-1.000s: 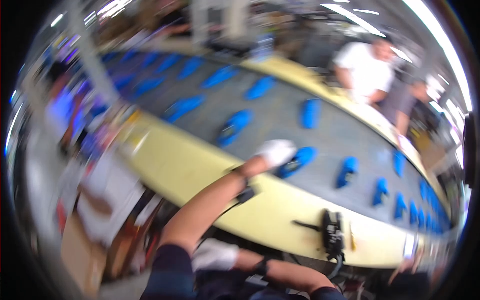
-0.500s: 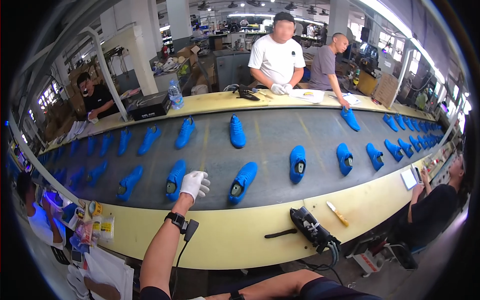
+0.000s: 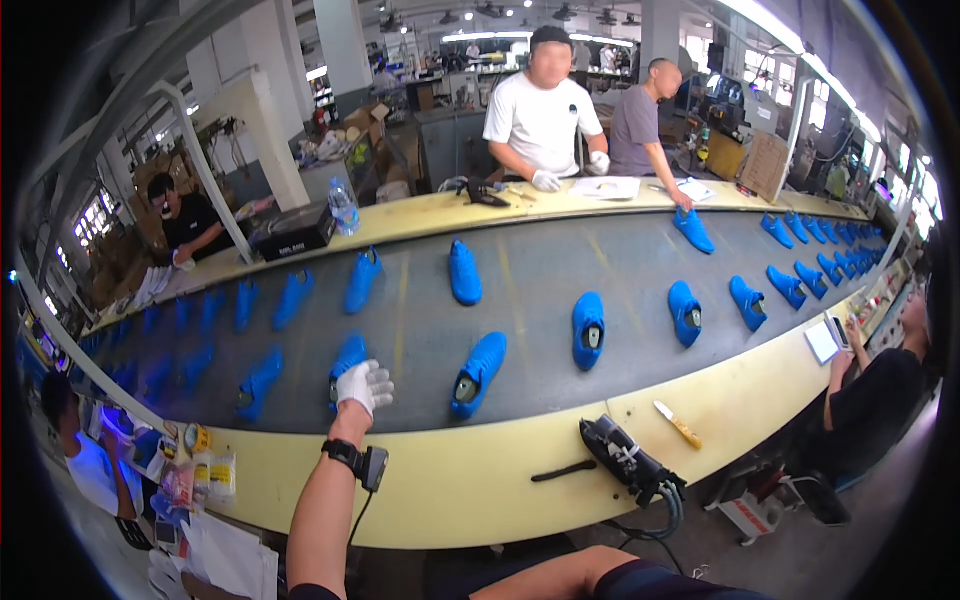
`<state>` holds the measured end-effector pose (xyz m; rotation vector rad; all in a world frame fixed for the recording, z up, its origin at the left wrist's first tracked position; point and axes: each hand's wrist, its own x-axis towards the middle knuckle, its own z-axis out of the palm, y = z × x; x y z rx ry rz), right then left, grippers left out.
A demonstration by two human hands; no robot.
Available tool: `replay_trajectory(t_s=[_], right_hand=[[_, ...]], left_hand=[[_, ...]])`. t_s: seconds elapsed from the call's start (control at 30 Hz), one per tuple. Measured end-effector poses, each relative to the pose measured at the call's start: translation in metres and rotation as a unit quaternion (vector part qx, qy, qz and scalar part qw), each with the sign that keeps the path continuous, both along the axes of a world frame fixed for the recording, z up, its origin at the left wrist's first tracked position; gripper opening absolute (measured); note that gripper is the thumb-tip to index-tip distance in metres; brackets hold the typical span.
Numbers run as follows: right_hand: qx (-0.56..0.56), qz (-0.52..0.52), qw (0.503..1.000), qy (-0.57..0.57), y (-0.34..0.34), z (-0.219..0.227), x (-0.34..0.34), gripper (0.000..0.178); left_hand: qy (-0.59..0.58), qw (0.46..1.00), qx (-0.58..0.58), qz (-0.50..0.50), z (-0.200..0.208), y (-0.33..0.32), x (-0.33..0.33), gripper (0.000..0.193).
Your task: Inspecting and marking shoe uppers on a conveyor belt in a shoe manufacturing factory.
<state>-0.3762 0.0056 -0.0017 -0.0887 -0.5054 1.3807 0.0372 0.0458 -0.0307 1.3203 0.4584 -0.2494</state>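
My left hand [image 3: 365, 388], in a white glove with its fingers stretched out, hovers at the near side of a grey conveyor belt [image 3: 540, 350]. It holds nothing and partly covers a blue lace-up shoe [image 3: 347, 354]; whether it touches the shoe I cannot tell. To its right lies another blue shoe [image 3: 479, 374], with one more blue shoe [image 3: 588, 330] beyond that. A black strap with a small box sits on my left wrist. My right forearm [image 3: 560, 578] crosses the lower edge, its hand out of view.
A pale yellow ledge [image 3: 460, 490] borders the belt, bearing a black cabled device [image 3: 628, 460], a yellow-handled knife [image 3: 679, 425] and a dark strip [image 3: 563, 471]. Across the belt, a water bottle [image 3: 343, 207] stands beside a black box [image 3: 294, 231]. Several co-workers are around; one touches a blue shoe [image 3: 694, 231].
My left hand has moved slightly left and its fingers have spread. The nearby shoes sit a little farther left, and the view has tilted. The white-shirted co-worker's hands have come apart.
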Motion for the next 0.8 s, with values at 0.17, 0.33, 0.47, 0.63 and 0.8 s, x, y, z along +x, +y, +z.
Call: replay_trajectory(t_s=[0.17, 0.33, 0.47, 0.63, 0.8], right_hand=[[-0.051, -0.039, 0.994, -0.085, -0.006, 0.008, 0.002, 0.03], [-0.073, -0.081, 0.986, -0.128, -0.011, 0.016, 0.007, 0.027], [-0.159, -0.013, 0.967, -0.196, -0.025, 0.027, 0.014, 0.018], [-0.147, -0.04, 0.957, -0.246, -0.028, 0.038, 0.025, 0.017], [-0.199, -0.033, 0.9, -0.386, -0.006, 0.033, 0.012, 0.019]], left_hand=[[0.008, 1.0, 0.005, 0.016, -0.002, 0.011, -0.003, 0.043], [0.011, 1.0, 0.016, 0.009, -0.017, 0.024, -0.002, 0.043], [0.018, 0.997, 0.07, -0.013, -0.023, 0.028, -0.013, 0.041], [-0.232, 0.837, 0.465, -0.172, -0.013, -0.005, -0.063, 0.028], [-0.374, 0.793, 0.447, -0.177, -0.004, -0.03, -0.085, 0.031]])
